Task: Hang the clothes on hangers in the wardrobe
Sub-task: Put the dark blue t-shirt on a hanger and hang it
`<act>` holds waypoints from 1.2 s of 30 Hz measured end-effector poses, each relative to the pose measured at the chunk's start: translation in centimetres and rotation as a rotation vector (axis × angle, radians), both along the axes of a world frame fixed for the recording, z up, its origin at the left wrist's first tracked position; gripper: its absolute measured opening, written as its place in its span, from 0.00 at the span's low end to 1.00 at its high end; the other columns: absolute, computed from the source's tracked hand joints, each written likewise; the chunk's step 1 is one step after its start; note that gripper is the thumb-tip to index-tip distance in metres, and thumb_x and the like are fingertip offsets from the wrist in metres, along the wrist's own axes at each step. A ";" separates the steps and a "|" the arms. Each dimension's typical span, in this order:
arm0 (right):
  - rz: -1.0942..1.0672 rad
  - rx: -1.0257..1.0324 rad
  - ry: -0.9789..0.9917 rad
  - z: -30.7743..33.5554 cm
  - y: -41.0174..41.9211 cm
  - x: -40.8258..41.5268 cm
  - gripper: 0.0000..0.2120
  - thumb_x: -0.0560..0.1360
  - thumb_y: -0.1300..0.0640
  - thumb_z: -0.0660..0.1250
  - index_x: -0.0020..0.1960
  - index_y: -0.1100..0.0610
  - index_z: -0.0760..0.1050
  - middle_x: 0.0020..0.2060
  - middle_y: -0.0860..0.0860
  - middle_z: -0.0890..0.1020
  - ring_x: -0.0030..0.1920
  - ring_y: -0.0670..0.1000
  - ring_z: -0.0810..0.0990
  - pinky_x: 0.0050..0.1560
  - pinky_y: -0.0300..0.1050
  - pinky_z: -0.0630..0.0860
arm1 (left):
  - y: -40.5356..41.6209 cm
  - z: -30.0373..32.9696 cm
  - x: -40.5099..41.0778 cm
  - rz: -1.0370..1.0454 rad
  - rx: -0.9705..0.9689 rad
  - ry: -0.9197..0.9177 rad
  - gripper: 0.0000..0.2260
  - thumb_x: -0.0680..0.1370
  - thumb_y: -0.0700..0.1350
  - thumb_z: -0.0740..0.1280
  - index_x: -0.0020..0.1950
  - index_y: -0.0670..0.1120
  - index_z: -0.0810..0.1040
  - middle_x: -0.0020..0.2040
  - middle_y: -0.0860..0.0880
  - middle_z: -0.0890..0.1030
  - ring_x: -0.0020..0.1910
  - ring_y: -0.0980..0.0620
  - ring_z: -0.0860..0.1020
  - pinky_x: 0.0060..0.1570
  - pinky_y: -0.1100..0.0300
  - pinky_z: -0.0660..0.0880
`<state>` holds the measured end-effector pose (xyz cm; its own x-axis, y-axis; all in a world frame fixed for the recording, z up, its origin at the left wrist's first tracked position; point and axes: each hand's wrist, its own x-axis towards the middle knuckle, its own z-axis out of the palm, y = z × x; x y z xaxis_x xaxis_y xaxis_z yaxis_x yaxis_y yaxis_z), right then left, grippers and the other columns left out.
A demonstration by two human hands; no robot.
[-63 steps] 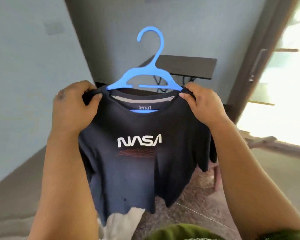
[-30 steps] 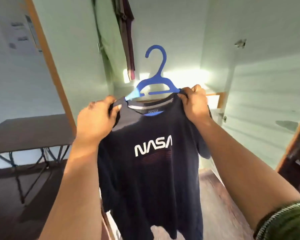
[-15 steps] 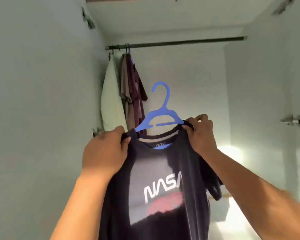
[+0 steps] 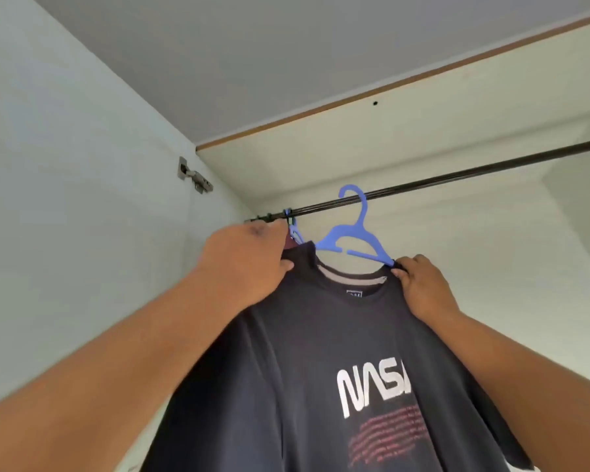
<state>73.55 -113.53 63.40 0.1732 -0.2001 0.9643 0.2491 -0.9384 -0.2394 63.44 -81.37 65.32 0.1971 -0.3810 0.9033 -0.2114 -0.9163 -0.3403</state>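
The right hand (image 4: 423,287) pinched the shoulder seam of the dark T-shirt (image 4: 321,369) together with the right tip of the blue hanger (image 4: 351,236), its grip narrow, thumb and fingertips closed on cloth and plastic. The left hand (image 4: 246,264) had its grip curled round the shirt's other shoulder, the fingers hidden behind the fabric and the thumb lying along the collar edge. Between the two grips the neckline sagged in a shallow curve, showing a pale inner band and a small label. Below the grips the shirt hung loosely, with the white "NASA" lettering and rows of faint red lines on the chest.

Above and between the grips the hanger's arms rose to its neck, and its hook sat at the dark wardrobe rail (image 4: 457,178); whether the hook actually rested on the rail or only overlapped it could not be told. Just above the left grip a second blue hanger (image 4: 295,231) hung on the rail, its garment mostly hidden behind the hand, with a few dark hooks further left along the rail. Further out to the left a metal hinge (image 4: 195,178) sat on the pale wardrobe side panel (image 4: 82,199), and overhead ran the wardrobe top with its brown edge strip (image 4: 389,85).
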 end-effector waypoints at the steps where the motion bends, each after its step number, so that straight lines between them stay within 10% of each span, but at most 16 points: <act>1: -0.007 -0.002 -0.002 1.0 -0.6 1.5 0.11 0.81 0.56 0.59 0.57 0.58 0.77 0.45 0.56 0.73 0.46 0.58 0.73 0.43 0.47 0.65 | -0.4 1.3 1.2 0.008 0.011 0.026 0.12 0.81 0.56 0.58 0.52 0.48 0.64 0.48 0.48 0.73 0.52 0.43 0.75 0.42 0.56 0.65; 18: -0.088 0.023 0.036 12.2 -4.9 25.7 0.06 0.81 0.58 0.57 0.54 0.60 0.70 0.48 0.59 0.78 0.45 0.59 0.75 0.42 0.49 0.69 | -10.8 10.6 23.9 0.189 -0.088 -0.227 0.10 0.80 0.41 0.56 0.53 0.45 0.77 0.36 0.49 0.66 0.40 0.47 0.70 0.30 0.61 0.58; 36: -0.042 -0.149 0.129 25.2 -1.6 36.5 0.11 0.80 0.57 0.58 0.59 0.54 0.75 0.55 0.58 0.77 0.55 0.58 0.76 0.48 0.46 0.71 | -10.6 23.3 28.8 0.536 -0.005 -0.047 0.16 0.82 0.47 0.56 0.66 0.46 0.76 0.65 0.46 0.76 0.62 0.43 0.75 0.61 0.51 0.71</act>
